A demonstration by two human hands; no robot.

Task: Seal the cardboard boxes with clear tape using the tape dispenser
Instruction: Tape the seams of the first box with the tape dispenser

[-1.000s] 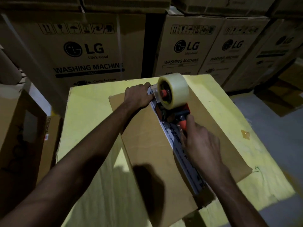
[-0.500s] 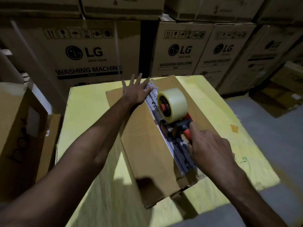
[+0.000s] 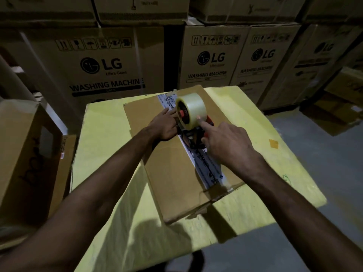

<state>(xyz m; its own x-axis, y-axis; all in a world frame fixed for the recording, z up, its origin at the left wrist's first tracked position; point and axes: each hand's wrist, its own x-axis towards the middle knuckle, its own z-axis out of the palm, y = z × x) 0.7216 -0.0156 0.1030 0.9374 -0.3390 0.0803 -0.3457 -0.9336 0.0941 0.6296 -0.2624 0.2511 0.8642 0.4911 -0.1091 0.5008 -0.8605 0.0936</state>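
A brown cardboard box (image 3: 172, 173) lies on a yellow table (image 3: 106, 134), with a white printed tape strip (image 3: 208, 165) along its centre seam. The tape dispenser (image 3: 193, 111), red and black with a clear tape roll, stands on that seam past the box's middle. My right hand (image 3: 227, 142) grips its handle, the index finger stretched out onto the roll. My left hand (image 3: 164, 125) presses on the box top right beside the dispenser's left side, fingers reaching under the roll. The dispenser's blade end is hidden by the hands.
Tall stacked washing machine cartons (image 3: 102, 65) wall off the far side. An open carton (image 3: 25, 154) stands at the table's left. Flattened boxes (image 3: 334, 107) lie on the grey floor to the right. A small orange scrap (image 3: 273, 143) sticks to the table's right part.
My left hand has come back from the box's far edge to the dispenser's side. My right index finger now lies on the roll. The dispenser sits nearer than a second ago.
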